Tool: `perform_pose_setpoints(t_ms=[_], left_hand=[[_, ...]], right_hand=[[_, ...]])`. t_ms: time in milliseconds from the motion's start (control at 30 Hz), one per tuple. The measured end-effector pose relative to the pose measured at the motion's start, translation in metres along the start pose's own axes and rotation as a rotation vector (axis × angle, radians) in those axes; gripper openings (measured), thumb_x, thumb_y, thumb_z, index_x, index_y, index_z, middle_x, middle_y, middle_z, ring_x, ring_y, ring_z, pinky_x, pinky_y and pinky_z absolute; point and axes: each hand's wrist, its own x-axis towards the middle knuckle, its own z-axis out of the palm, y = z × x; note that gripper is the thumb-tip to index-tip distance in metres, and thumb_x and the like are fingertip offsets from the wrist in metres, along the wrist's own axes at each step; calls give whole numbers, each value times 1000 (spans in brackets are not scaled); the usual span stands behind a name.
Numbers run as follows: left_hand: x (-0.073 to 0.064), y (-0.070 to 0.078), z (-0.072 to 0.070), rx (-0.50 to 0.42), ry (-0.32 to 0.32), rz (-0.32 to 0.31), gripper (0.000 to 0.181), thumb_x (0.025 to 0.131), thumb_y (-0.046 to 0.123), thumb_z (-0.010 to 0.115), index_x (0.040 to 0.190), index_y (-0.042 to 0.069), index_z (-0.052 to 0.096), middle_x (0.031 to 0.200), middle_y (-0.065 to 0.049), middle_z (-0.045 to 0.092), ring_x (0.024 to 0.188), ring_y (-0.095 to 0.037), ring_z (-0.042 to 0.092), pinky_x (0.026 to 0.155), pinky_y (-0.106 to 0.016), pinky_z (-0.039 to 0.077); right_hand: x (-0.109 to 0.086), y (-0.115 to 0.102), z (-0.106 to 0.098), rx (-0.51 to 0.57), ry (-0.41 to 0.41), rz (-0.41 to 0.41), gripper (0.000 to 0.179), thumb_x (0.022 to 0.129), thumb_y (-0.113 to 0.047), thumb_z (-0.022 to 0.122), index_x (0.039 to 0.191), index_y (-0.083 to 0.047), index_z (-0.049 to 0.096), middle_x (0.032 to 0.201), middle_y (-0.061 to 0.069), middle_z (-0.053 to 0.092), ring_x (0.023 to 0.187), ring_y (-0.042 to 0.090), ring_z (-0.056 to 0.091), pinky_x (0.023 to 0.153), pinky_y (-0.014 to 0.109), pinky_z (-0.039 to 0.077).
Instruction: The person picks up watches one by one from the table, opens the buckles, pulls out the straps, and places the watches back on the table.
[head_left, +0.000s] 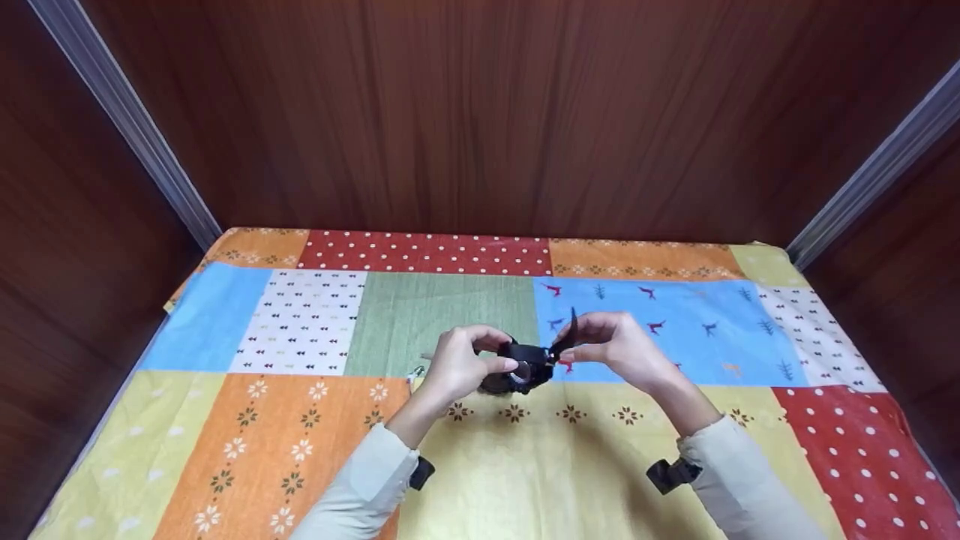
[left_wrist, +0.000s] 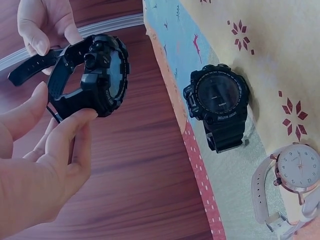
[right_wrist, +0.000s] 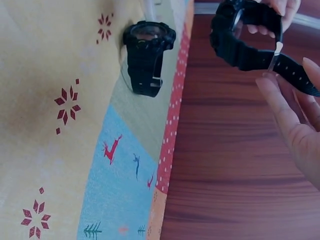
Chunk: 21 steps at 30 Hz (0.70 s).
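Note:
A black digital sport watch (left_wrist: 102,77) is held up above the cloth, its strap bent into a loop. My left hand (head_left: 459,365) grips it, thumb and fingers at the strap and lower side of the case. On the other side my right hand (head_left: 621,351) pinches the strap near the metal buckle (right_wrist: 276,56); the perforated strap end (right_wrist: 295,72) sticks out past it. Beneath the hands a second black sport watch (left_wrist: 217,95) lies face up on the cloth. Beside that one lies a watch with a white dial and pale strap (left_wrist: 300,167).
A patchwork-print cloth (head_left: 300,450) covers the table. Brown wood-grain panels (head_left: 480,120) stand behind it and at both sides, with metal strips (head_left: 139,127) at the corners. Black camera mounts (head_left: 673,475) sit on both wrists over pale sleeves.

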Motion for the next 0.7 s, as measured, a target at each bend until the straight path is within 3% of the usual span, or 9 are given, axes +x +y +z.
perform_pose_setpoints(t_ms=[300, 700], left_hand=[[-2, -1, 0, -12, -2, -23, 22, 72, 8, 77, 93, 6, 69, 87, -3, 68, 86, -17, 61, 83, -38, 43], [-1, -4, 1, -12, -17, -13, 22, 73, 6, 75, 93, 5, 68, 88, -4, 67, 87, -18, 60, 84, -38, 42]], right_hand=[[-2, 8, -1, 57, 5, 27, 30, 77, -6, 72, 99, 9, 60, 87, 16, 67, 82, 34, 63, 78, 35, 50], [-3, 10, 3, 115, 30, 39, 32, 77, -6, 71, 100, 11, 58, 88, 16, 67, 80, 25, 65, 78, 35, 50]])
